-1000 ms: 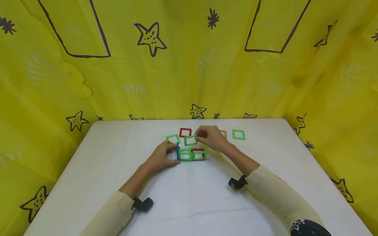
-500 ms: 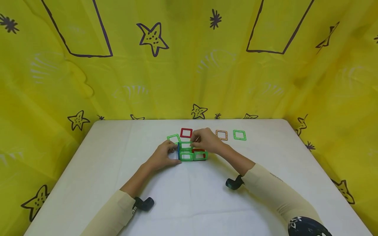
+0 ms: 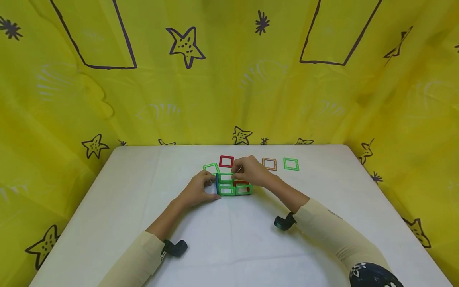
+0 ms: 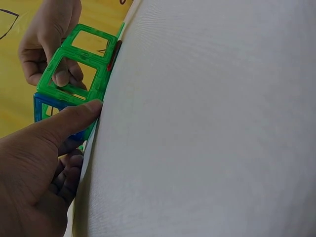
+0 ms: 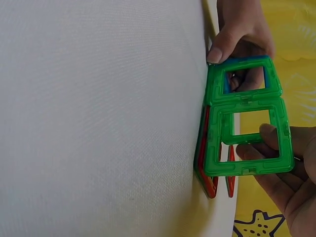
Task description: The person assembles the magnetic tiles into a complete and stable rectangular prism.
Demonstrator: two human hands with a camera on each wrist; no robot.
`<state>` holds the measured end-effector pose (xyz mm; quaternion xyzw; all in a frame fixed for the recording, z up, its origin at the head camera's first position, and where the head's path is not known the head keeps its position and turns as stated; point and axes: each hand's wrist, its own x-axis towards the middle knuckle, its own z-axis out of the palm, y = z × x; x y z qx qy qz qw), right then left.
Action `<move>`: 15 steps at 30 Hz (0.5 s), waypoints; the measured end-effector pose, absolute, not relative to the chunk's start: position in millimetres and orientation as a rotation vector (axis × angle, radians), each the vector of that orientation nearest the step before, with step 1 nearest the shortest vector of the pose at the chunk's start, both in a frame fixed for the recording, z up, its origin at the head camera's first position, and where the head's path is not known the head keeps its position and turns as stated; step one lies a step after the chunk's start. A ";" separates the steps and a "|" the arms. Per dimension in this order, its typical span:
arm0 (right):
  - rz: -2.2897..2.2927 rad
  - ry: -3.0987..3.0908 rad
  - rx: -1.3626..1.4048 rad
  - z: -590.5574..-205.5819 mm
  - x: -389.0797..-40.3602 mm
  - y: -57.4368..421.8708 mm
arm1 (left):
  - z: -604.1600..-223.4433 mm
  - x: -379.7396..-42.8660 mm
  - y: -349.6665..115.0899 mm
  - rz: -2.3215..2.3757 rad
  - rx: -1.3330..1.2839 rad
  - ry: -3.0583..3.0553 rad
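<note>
On the white table stands a low structure of magnetic tiles, with two green square tiles (image 5: 249, 170) upright side by side along its front. A blue tile (image 3: 216, 185) stands at its left end, and red tiles (image 5: 231, 173) show behind and below the front. My left hand (image 3: 197, 189) grips the blue end, thumb at the corner of the front green tile and fingers behind. My right hand (image 3: 251, 171) pinches another green tile (image 3: 225, 173) at the back left of the structure, touching it. Its lower edge is partly hidden.
Behind the structure lie loose tiles: a green one (image 3: 210, 165) beside the left fingers, a red one (image 3: 226, 156), an orange one (image 3: 269, 159) and a green one (image 3: 291, 159) farther right. A yellow patterned curtain (image 3: 215, 99) surrounds the white table (image 3: 251, 247).
My right hand has moved left and down, bringing the green tile from behind the structure onto its back left part. The left hand keeps its place. The last half second shows almost no motion.
</note>
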<state>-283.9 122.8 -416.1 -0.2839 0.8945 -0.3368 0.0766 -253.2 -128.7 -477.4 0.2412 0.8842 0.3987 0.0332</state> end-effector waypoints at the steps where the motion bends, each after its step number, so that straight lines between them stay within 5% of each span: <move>1: -1.006 2.680 -0.855 -415.9 -284.0 122.8 | -477.4 -253.1 -128.6 1.225 0.743 2.722; 15: -0.982 2.664 -0.866 -415.2 -284.4 124.2 | -477.5 -253.0 -127.7 1.209 0.760 2.727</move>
